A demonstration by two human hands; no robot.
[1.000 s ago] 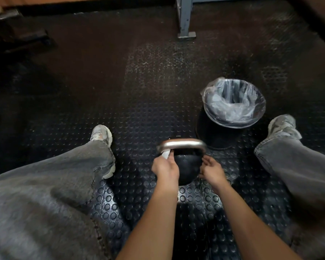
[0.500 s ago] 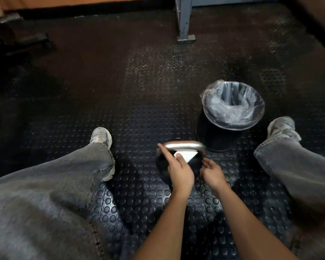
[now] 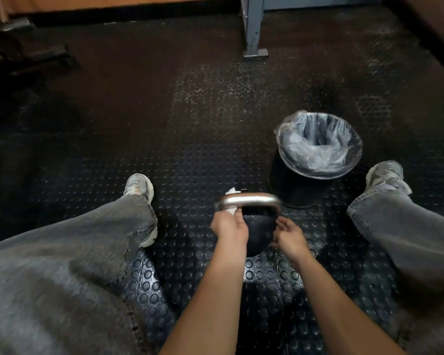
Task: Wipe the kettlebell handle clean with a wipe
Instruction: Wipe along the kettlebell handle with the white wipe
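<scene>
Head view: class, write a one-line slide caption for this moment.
Left hand holds a white wipe on the kettlebell handle; right hand steadies the kettlebell.

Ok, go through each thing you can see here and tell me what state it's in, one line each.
kettlebell: upright on the floor, between the legs.
handle: wipe wrapped on its left end.
wipe: white, crumpled, gripped against the handle.
left hand: gripping the wipe on the handle.
right hand: fingers on the handle's right side, steadying it.
bin: upright, clear liner, open top.
</scene>
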